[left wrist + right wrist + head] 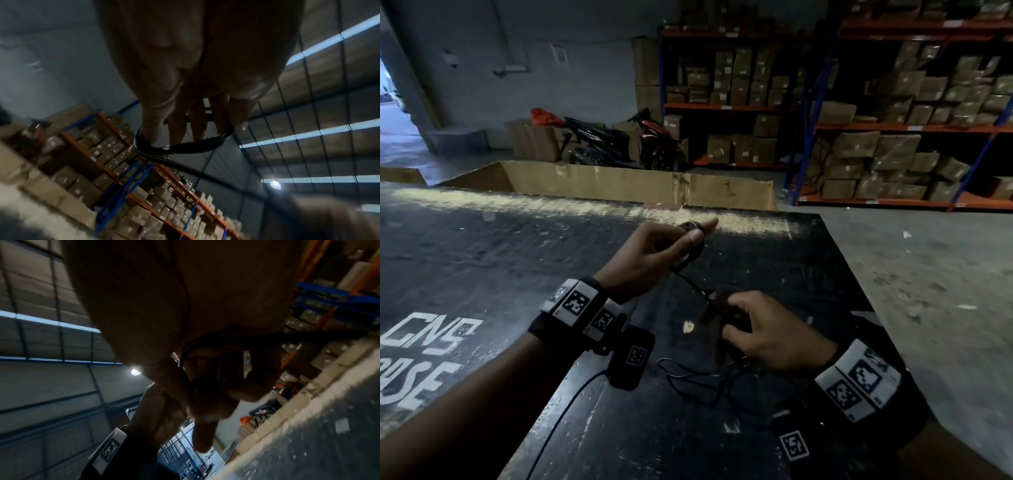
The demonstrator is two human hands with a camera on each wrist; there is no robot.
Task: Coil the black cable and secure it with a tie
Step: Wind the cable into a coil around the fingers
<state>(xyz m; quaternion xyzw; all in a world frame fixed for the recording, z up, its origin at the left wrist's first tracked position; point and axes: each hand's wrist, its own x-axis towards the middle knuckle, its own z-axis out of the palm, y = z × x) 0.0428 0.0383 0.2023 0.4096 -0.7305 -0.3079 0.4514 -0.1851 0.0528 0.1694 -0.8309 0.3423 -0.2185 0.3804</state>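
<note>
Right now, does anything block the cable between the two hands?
Nothing visible does. The black cable runs freely from the right hand to its loops wound on the left hand; slack lies loose on the table.

Dim warehouse: orange-blue shelving (893, 127) of cardboard boxes (856, 144), concrete floor (928, 274).

Over the bench (500, 246), your left grip (654, 253) sat ahead of your right grip (774, 334), the cable (690, 282) strung between them, with a carton (640, 186) behind the bench, scooters (599, 140) beyond it and shelves (900, 128) to the right.
</note>
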